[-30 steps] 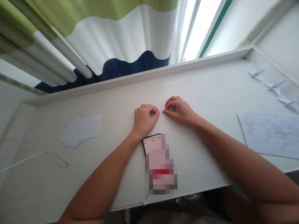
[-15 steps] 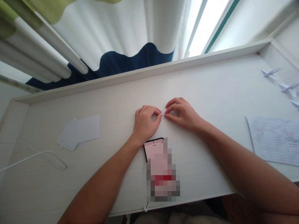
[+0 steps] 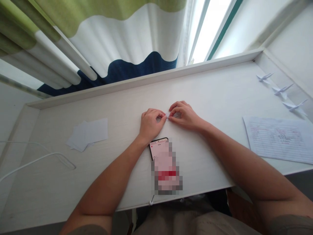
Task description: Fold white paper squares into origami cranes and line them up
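Note:
My left hand and my right hand rest on the white desk, fingertips meeting at its middle. Both pinch a small folded piece of white paper, most of it hidden by the fingers. A phone with a lit screen lies just in front of my left wrist.
A loose stack of white paper squares lies at the left, with a white cable beyond it. Three folded paper cranes line the right rim. A lined written sheet sits at the right. A curtain hangs behind the desk.
Both hands have stayed pinched together on the small paper; only the head's view has shifted slightly.

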`<action>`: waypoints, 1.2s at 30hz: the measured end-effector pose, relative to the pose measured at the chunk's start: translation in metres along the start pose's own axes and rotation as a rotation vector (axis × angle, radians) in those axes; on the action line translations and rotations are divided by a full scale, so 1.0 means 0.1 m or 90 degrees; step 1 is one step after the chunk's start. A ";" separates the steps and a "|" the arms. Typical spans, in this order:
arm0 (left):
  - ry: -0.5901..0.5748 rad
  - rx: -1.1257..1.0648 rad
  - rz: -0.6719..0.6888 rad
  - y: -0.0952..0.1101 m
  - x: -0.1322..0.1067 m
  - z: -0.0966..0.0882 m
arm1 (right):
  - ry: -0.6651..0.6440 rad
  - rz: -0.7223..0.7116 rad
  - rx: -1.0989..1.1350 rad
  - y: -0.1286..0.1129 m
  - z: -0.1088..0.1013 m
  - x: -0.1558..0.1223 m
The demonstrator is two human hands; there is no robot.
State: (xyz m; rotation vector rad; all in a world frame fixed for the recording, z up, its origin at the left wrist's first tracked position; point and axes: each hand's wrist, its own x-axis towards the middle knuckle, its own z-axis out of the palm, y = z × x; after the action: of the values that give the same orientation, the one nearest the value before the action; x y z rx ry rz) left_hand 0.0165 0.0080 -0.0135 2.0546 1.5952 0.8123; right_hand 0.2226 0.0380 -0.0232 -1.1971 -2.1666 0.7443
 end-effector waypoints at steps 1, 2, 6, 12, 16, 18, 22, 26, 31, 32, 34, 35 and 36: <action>0.000 0.002 0.006 -0.01 0.00 0.00 | 0.006 0.002 0.001 0.00 0.00 0.00; -0.002 0.004 0.010 -0.01 0.00 0.00 | 0.009 0.003 0.000 0.00 0.01 0.00; -0.015 0.022 0.017 -0.03 0.00 0.01 | 0.000 0.004 -0.009 -0.01 0.03 0.00; -0.004 0.064 0.001 -0.05 0.00 0.03 | 0.023 0.039 -0.037 -0.04 0.07 0.01; 0.013 0.063 -0.022 -0.04 0.01 0.03 | 0.038 0.049 -0.044 -0.06 0.09 0.02; 0.015 0.063 -0.033 -0.03 0.01 0.03 | 0.043 0.058 -0.048 -0.06 0.10 0.02; 0.005 0.070 -0.038 -0.03 0.01 0.03 | 0.063 0.065 -0.059 -0.05 0.12 0.02; 0.008 0.066 -0.031 -0.04 0.01 0.03 | 0.080 0.067 -0.071 -0.03 0.14 0.02; 0.019 0.056 -0.034 -0.03 0.02 0.03 | 0.088 0.072 -0.061 -0.02 0.15 0.03; 0.019 0.056 -0.038 -0.02 0.02 0.03 | 0.089 0.075 -0.057 -0.02 0.15 0.03; 0.019 0.053 -0.046 -0.01 0.02 0.03 | 0.091 0.080 -0.049 -0.02 0.16 0.04; 0.019 0.052 -0.050 -0.01 0.02 0.03 | 0.092 0.081 -0.047 -0.02 0.16 0.04; 0.019 0.052 -0.053 0.00 0.02 0.02 | 0.093 0.082 -0.046 -0.02 0.16 0.04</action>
State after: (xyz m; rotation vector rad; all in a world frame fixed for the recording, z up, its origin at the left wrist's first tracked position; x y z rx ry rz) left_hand 0.0182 0.0100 -0.0153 2.0259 1.7439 0.7628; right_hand 0.2084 0.0373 -0.0319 -1.3947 -2.0268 0.6145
